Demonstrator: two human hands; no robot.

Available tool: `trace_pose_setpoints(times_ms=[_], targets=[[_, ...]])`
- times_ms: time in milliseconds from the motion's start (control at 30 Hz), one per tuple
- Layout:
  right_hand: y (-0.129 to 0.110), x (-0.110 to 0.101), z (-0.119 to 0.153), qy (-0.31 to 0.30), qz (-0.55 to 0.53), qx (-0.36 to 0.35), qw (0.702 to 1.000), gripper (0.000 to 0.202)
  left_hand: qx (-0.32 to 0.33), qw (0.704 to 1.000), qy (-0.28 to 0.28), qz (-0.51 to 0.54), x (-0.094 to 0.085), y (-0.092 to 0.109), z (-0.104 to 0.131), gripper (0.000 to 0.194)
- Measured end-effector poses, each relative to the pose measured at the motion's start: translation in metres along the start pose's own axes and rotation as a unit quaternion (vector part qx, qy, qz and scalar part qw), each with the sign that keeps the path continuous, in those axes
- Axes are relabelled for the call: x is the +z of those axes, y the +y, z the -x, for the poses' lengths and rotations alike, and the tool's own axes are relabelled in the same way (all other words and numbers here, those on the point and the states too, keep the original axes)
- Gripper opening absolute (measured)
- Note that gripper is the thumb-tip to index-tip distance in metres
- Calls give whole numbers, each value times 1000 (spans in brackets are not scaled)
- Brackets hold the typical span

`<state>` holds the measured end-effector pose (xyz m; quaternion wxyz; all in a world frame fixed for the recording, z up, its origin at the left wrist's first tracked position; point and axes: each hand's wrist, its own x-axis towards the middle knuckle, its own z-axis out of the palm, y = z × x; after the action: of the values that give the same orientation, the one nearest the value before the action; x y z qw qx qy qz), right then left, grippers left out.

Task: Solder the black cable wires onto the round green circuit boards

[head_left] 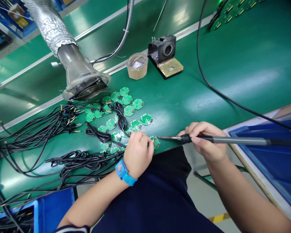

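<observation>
My right hand (208, 142) is closed around a soldering iron (240, 140), its grey and black handle pointing off to the right. The iron's tip reaches a small green circuit board (156, 143) at the table's near edge. My left hand (138, 150), with a blue wrist strap (125, 173), is pinched at the same board. A thin wire (154, 139) with a reddish end shows at its fingertips; the rest is hidden by the hand. Beside that hand lie more round green boards (146, 119) in rows, with coiled black cables (121, 116) on some of them.
A fume extractor hood (84, 81) hangs over the boards. Behind them stand a tub of silvery bits (137, 72) and an iron stand with a sponge (171, 67). Bundled cables (43, 132) cover the left. The iron's black cord (223, 95) arcs across the right, near a blue bin (276, 155).
</observation>
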<state>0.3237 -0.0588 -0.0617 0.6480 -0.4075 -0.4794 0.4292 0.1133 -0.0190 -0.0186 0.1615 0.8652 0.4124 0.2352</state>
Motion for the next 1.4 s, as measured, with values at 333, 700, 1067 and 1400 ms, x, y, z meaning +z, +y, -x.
trace_pose_setpoints(times_ms=[333, 700, 1067, 1400], targets=[[-2, -1, -1, -51, -1, 6, 999, 2, 39, 995, -82, -39, -3, -2, -2, 19], [-6, 0, -2, -53, 0, 1, 999, 2, 23, 995, -85, -50, -2, 2, -3, 19], [-3, 8, -9, 81, -69, -8, 994, 8, 45, 986, -99, -127, -3, 6, -4, 23], [-15, 23, -43, 179, -20, -53, 982, 7, 40, 994, -42, -87, 4, -3, 2, 18]])
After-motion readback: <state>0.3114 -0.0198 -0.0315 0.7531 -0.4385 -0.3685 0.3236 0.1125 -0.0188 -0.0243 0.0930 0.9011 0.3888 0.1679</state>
